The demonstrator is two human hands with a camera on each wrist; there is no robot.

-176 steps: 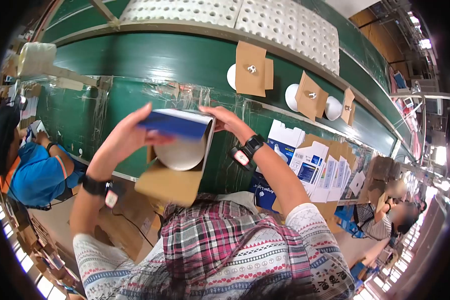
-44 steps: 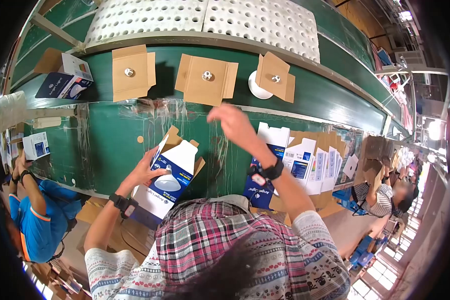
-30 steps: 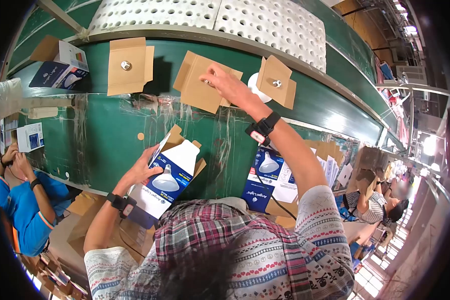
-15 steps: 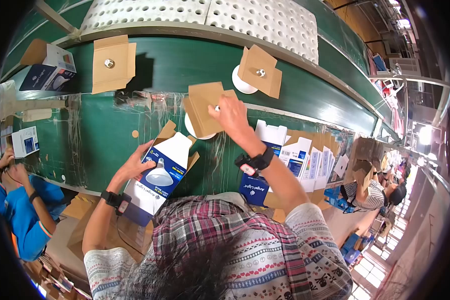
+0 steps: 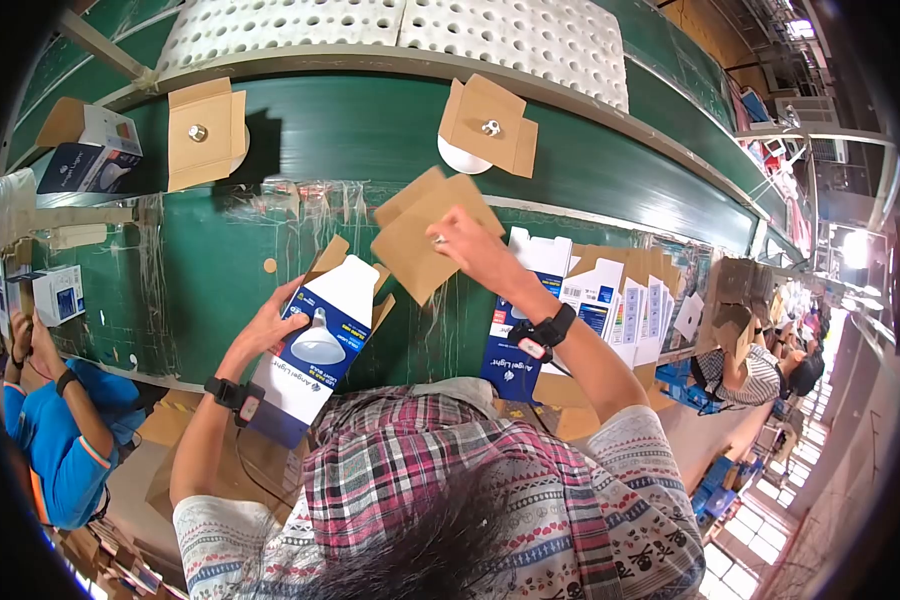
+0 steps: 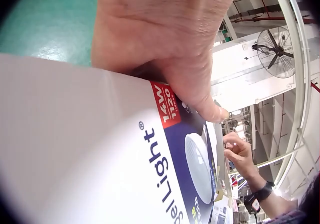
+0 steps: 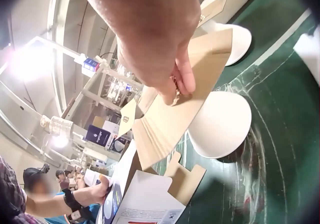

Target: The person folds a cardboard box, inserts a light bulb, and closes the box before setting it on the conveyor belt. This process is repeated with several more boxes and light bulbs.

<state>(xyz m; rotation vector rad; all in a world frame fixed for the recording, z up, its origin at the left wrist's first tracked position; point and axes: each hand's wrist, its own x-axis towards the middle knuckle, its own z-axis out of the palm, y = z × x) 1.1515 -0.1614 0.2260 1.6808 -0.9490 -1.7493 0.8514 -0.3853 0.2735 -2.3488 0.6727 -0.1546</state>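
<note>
My left hand (image 5: pixel 267 330) grips an upright blue and white light bulb box (image 5: pixel 315 350) by its side, near the table's front edge. Its top flaps stand open, with brown inner sides showing. My right hand (image 5: pixel 478 250) pinches the metal screw base of a light bulb (image 7: pixel 220 126) that hangs dome-down over the green table. A brown cardboard insert (image 5: pixel 425 240) sits around the bulb's neck and hides the bulb in the head view. Bulb and insert are just beyond the box, to its right. In the left wrist view the thumb (image 6: pixel 212 108) lies along the box's edge.
Two more bulbs with cardboard inserts (image 5: pixel 485 125) (image 5: pixel 206 140) stand on the green belt behind a seam. A box (image 5: pixel 90 160) stands at far left. Flat cartons (image 5: pixel 600 310) lie to the right. White foam trays (image 5: pixel 510 45) sit beyond the metal rail. People sit at both sides.
Earlier both hands handled a box with a bulb inside. Since then my right hand reached to the belt, grasped another bulb by its base and brought it near the box in my left hand.
</note>
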